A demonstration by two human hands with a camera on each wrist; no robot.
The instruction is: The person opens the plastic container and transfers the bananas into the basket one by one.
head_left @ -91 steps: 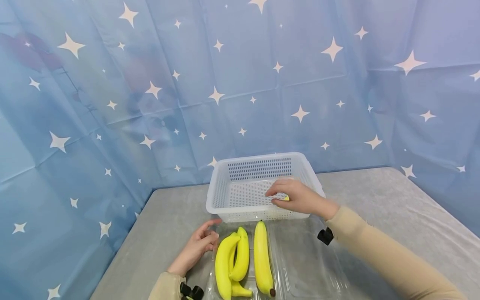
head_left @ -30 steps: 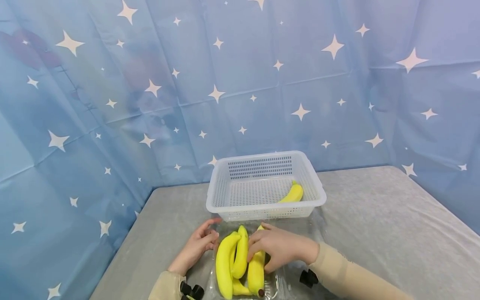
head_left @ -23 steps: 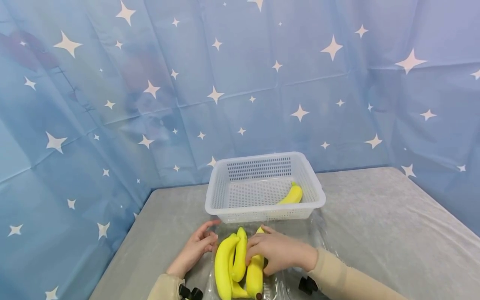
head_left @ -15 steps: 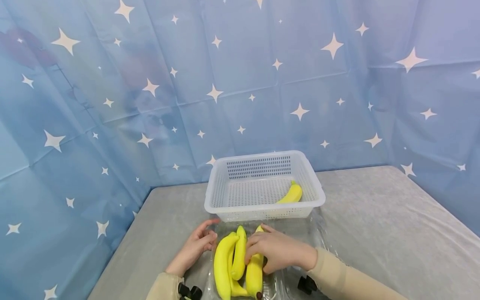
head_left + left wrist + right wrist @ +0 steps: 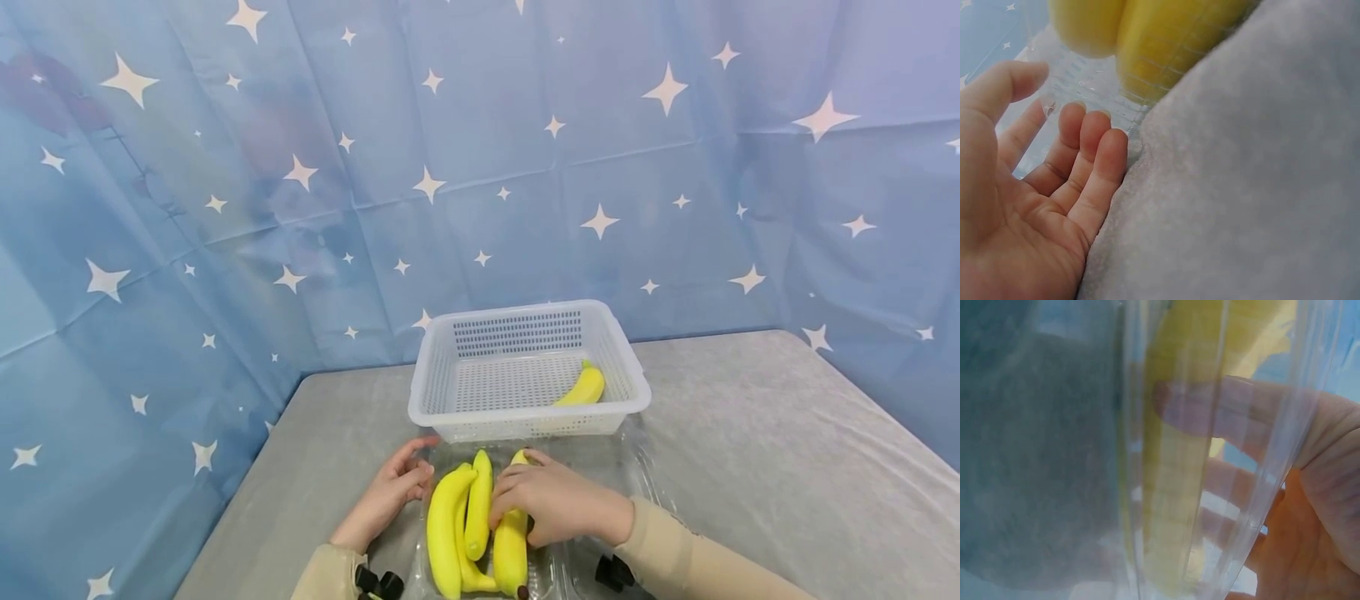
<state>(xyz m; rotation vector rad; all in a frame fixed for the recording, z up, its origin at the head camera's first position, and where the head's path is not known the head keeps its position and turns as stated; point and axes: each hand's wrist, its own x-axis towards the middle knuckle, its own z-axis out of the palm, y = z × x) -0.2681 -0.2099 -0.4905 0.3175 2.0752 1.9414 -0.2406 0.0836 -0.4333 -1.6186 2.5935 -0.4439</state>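
A clear plastic clamshell box (image 5: 558, 575) lies unfolded with several yellow bananas (image 5: 445, 533) in its left half. My right hand (image 5: 558, 500) curls over the rightmost banana (image 5: 512, 550), thumb on its right side and fingers on its left and far end. In the right wrist view the thumb and banana (image 5: 1175, 481) show through the clear plastic wall. My left hand (image 5: 390, 496) rests at the box's left side, palm turned inward, fingers loosely bent and holding nothing. Its fingertips (image 5: 1112, 150) are right at the plastic wall in the left wrist view.
Behind the box stands a white perforated plastic basket (image 5: 528, 415) with one banana (image 5: 585, 387) in its right part. The box's flat lid half (image 5: 600, 458) spreads right. A grey cloth (image 5: 750, 450) covers the table, and a blue starry curtain (image 5: 480, 167) hangs behind.
My right hand has come down from over the basket to the rightmost banana, which now lies slightly further left. A banana shows in the basket. My left hand has stayed put.
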